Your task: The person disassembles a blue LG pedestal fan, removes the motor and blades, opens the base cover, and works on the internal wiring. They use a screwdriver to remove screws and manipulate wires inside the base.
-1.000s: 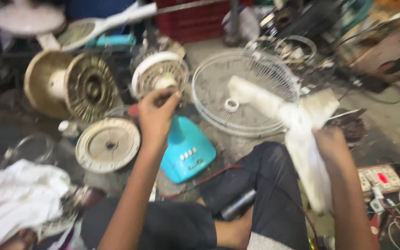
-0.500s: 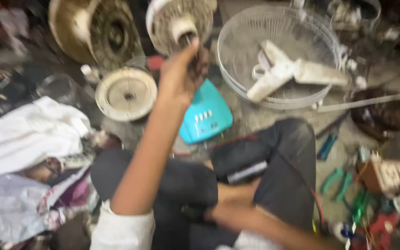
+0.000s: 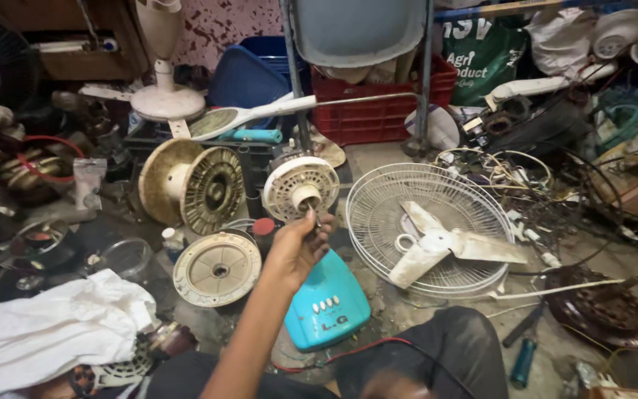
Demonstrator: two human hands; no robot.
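Note:
My left hand (image 3: 297,247) reaches forward with its fingertips pinched on the short shaft at the front of a cream fan motor housing (image 3: 300,185). The motor stands on a turquoise fan base (image 3: 328,307) with a row of white buttons, just in front of my knees. A dirty white fan blade (image 3: 444,247) lies inside a round wire fan guard (image 3: 378,199) on the floor to the right. My right hand is out of view.
A cream round cover (image 3: 217,267) and a ribbed drum (image 3: 186,185) lie left of the motor. White cloth (image 3: 46,332) is at the lower left. A red crate (image 3: 378,107), tangled wires, a rusty disc (image 3: 599,307) and a blue-handled tool (image 3: 523,362) crowd the floor.
The white fan blade has left my right hand and now rests in the wire guard; that hand has dropped out of view. My left hand stays at the motor shaft.

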